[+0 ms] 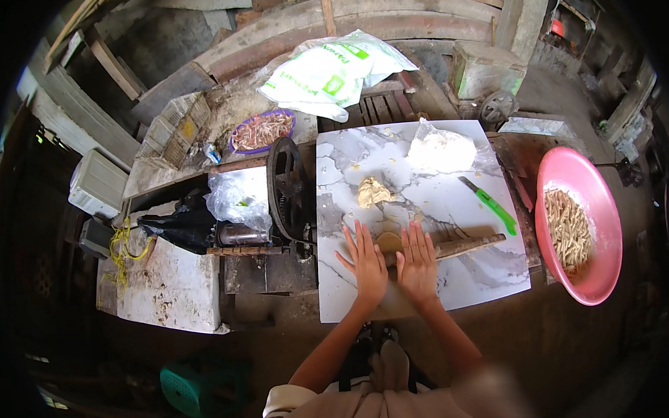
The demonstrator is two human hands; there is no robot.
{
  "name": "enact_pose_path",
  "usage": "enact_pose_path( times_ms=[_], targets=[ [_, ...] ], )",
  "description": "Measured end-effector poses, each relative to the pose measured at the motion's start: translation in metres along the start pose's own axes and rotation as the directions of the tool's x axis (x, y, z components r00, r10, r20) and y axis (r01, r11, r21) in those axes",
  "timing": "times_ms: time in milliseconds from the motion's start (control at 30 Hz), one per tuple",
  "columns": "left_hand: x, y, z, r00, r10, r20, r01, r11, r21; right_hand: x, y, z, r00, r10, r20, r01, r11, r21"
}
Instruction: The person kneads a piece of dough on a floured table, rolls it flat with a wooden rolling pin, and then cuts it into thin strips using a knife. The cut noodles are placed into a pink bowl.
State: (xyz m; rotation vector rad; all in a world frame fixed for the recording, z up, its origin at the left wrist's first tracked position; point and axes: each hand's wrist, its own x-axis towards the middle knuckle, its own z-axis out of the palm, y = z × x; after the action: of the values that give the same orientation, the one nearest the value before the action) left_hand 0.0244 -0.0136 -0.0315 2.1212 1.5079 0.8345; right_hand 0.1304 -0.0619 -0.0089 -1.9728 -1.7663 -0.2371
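Both palms lie flat on a wooden rolling pin [468, 245] that points off to the right across a marble-patterned board. My left hand [367, 263] is open with its fingers spread. Close beside it, my right hand [419, 263] is open too, fingers stretched forward. A flattened piece of dough [389, 242] shows between the hands; part of it is hidden by them. Just beyond the fingertips sits a lump of dough [374, 191]. Farther back on the board is a clear bag of white powder [441, 151]. A knife with a green handle [497, 211] lies at the right.
Right of the board stands a pink basin [609, 225] holding floured strips. On the left are a machine with a wheel [288, 188] and a purple-rimmed basket [262, 131] of pale strips. A white and green sack [337, 70] lies behind. A green stool [184, 390] stands lower left.
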Motion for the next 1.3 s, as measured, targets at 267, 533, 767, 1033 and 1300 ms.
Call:
enact_pose_path(
  times_ms=[267, 533, 767, 1033, 1300],
  targets=[
    [-0.051, 0.003, -0.021, 0.995, 0.083, 0.053, -0.08, 0.996, -0.048, -0.051, -0.006, -0.025, 0.997, -0.073, 0.035, 0.069, 0.994, 0.088],
    [-0.068, -0.004, -0.044, 0.964, 0.247, 0.095, -0.243, 0.969, -0.053, -0.059, 0.017, -0.045, 0.952, -0.297, 0.071, 0.298, 0.955, -0.009],
    [-0.056, -0.009, -0.059, 0.954, 0.279, 0.113, -0.241, 0.933, -0.266, -0.031, 0.065, -0.065, 0.922, -0.318, 0.22, 0.228, 0.907, 0.355],
    [-0.064, 0.004, -0.043, 0.992, 0.111, 0.051, -0.108, 0.992, -0.06, -0.027, 0.058, -0.058, 0.954, -0.265, 0.139, 0.205, 0.917, 0.342],
    [-0.001, 0.016, -0.005, 0.981, -0.01, -0.193, 0.031, 0.994, 0.104, 0.0, 0.027, -0.006, 0.983, -0.181, -0.011, 0.179, 0.978, -0.107]
  ],
)
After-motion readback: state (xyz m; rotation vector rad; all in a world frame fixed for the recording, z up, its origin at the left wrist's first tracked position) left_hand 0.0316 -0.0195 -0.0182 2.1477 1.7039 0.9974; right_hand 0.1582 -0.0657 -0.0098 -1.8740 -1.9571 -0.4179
